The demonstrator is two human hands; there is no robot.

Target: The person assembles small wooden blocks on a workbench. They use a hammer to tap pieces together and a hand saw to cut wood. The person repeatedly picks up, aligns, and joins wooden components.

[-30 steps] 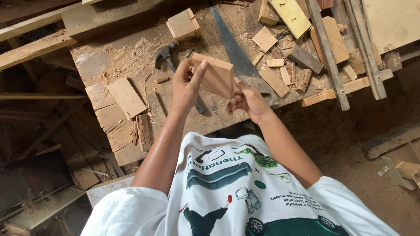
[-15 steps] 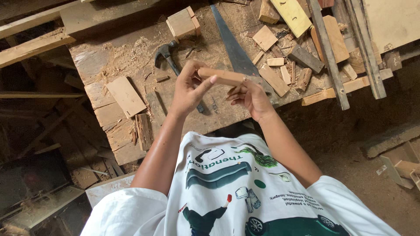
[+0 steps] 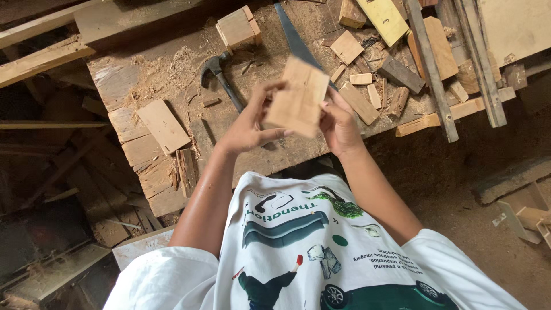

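Holding a flat wooden piece (image 3: 298,96) up between both hands, above the table (image 3: 123,86). My left hand (image 3: 249,123) grips its 8 o'clock edge, thumb across the underside, fingers curled up at the near corner. My right hand (image 3: 340,123) grips the 4 o'clock edge, fingers wrapped behind. The piece is tilted, its broad pale face toward me; its outline is slightly blurred.

Table surface, by clock from the held piece:
- 10 o'clock: claw hammer (image 3: 221,80), dark head toward 10, handle running toward my left hand. Sawdust (image 3: 166,69) lies thick just beyond it.
- 11 o'clock: small wooden box (image 3: 238,27), squarish, pale.
- 12 o'clock: handsaw blade (image 3: 295,40), running from the far edge down behind the piece; its near end is hidden.
- 1 to 3 o'clock: scattered offcuts (image 3: 359,100), short blocks and strips lying close together, some touching. A yellow board (image 3: 384,20) sits at the far edge; long wooden slats (image 3: 433,74) cross the pile at an angle.
- 9 o'clock: thin flat board (image 3: 163,126), lying loose near the table's worn edge.

Below me: dirt floor (image 3: 459,189) at 4 o'clock, with a small wooden frame (image 3: 525,215) on it.
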